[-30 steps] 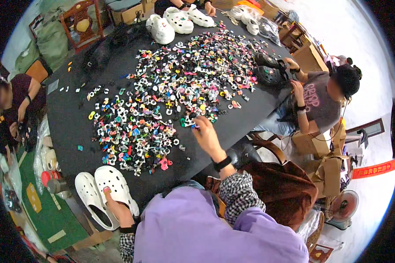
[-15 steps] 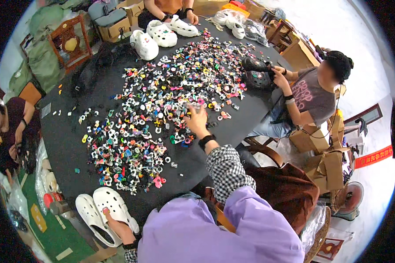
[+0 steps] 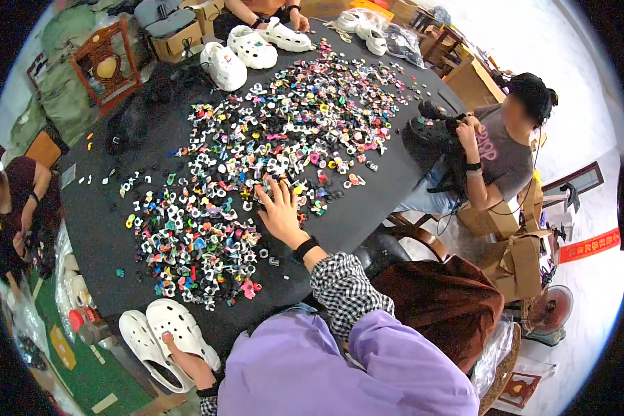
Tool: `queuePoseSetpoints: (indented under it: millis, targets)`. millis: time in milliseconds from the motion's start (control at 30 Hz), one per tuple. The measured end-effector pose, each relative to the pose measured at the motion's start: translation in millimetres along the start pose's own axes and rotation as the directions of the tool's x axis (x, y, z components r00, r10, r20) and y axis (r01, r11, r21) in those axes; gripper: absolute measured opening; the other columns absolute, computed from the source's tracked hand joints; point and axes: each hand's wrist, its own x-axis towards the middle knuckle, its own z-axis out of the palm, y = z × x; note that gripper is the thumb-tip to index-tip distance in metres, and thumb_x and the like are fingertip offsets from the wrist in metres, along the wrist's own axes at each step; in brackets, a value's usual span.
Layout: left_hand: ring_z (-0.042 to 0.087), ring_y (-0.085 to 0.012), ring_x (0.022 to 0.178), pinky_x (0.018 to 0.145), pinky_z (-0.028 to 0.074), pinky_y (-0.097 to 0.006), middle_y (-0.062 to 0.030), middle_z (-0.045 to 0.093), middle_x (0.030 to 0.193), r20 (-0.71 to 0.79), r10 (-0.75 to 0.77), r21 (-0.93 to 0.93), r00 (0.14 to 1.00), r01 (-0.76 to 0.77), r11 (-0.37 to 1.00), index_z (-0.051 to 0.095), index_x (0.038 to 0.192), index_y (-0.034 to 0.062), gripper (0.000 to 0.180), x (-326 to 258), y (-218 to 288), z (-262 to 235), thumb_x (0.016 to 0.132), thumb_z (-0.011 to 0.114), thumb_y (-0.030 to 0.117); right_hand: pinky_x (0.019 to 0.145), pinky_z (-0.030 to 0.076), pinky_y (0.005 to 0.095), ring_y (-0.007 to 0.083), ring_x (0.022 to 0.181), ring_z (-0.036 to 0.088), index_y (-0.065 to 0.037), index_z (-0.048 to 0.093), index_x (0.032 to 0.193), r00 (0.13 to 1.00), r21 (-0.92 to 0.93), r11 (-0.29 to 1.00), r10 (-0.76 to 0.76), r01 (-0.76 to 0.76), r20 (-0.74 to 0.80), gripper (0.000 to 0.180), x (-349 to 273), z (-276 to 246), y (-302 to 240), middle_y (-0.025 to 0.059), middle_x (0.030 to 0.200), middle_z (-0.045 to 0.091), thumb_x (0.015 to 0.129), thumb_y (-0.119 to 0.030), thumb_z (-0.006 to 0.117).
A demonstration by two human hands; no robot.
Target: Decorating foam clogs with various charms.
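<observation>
Toward the near edge of the pile of small colourful shoe charms [image 3: 201, 229], my right hand [image 3: 282, 216] reaches out with its fingers spread. Its fingertips are at the charms, and nothing shows in its grasp. At the lower left, my left hand [image 3: 187, 359] holds a white clog [image 3: 179, 326], the thumb lying over its upper and the other fingers hidden. A second white clog [image 3: 144, 340] rests right against it on the left. Both clogs have holes in their uppers.
Several white clogs [image 3: 251, 47] stand at the far side, near another person's hands [image 3: 298, 19]. On the right, a seated person [image 3: 499, 145] handles a black clog [image 3: 430, 132]. Another person [image 3: 31, 201] sits at the left. A brown cloth-covered chair [image 3: 440, 301] stands beside me.
My right hand has moved left and nearer over the charms, its fingers now spread wider. The person on the right has drawn the black clog closer. My left hand stays on the clog.
</observation>
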Motion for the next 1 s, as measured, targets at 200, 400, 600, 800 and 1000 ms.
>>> queuePoseSetpoints:
  millis: [200,400,600,800,1000]
  targets:
    - [0.058,-0.0246,0.108,0.095,0.044,-0.037,-0.012,0.058,0.123,0.028,0.006,0.007,1.0,-0.006,1.0,0.049,0.13,-0.0008,0.06,11.1,-6.3,-16.2,0.09,0.06,0.042,0.11,0.026,0.0518,0.0369,0.137,0.027,-0.015,0.043,0.138,0.993,0.1,0.992,-0.086,0.077,0.085,0.065,-25.8,-19.6,8.7,0.0109,0.147,0.033,0.079,-0.016,0.07]
    - [0.057,-0.0254,0.108,0.095,0.044,-0.038,-0.0131,0.058,0.124,0.05,-0.002,0.03,0.999,0.0,1.0,0.049,0.13,-0.0015,0.061,10.9,-6.8,-14.3,0.089,0.061,0.042,0.105,0.033,0.0525,0.0348,0.135,0.031,-0.013,0.049,0.132,0.995,0.148,0.987,-0.069,0.057,0.077,0.062,-52.1,-29.7,6.0,0.0106,0.144,0.036,0.075,-0.012,0.071]
    - [0.055,-0.0264,0.112,0.098,0.041,-0.039,-0.0131,0.056,0.127,-0.002,0.067,0.068,0.998,-0.067,0.995,0.049,0.131,0.0003,0.059,21.5,-14.2,-23.9,0.09,0.059,0.04,0.104,0.032,0.0502,0.0311,0.127,0.04,-0.014,0.055,0.124,0.993,0.134,0.99,-0.057,0.043,0.102,0.05,-54.9,-39.8,7.8,0.0089,0.135,0.045,0.076,-0.01,0.068]
    - [0.056,-0.0264,0.11,0.098,0.042,-0.038,-0.0131,0.058,0.124,-0.009,0.035,0.077,0.999,-0.034,0.996,0.05,0.13,-0.0005,0.059,11.4,-7.7,-12.6,0.089,0.061,0.04,0.096,0.042,0.0424,0.0349,0.114,0.048,-0.008,0.059,0.117,0.996,0.22,0.974,-0.072,0.06,0.044,0.041,-45.3,-43.7,24.6,0.0137,0.125,0.051,0.077,-0.008,0.067]
    - [0.058,-0.0259,0.107,0.096,0.044,-0.037,-0.0135,0.059,0.122,-0.01,0.037,0.005,0.999,-0.037,0.999,0.051,0.129,-0.0013,0.06,10.4,-8.5,-11.0,0.088,0.062,0.041,0.089,0.046,0.0428,0.0351,0.104,0.053,-0.005,0.065,0.098,0.996,0.303,0.949,-0.094,0.092,-0.005,0.022,-9.7,-48.6,41.3,0.0147,0.114,0.055,0.077,-0.007,0.067]
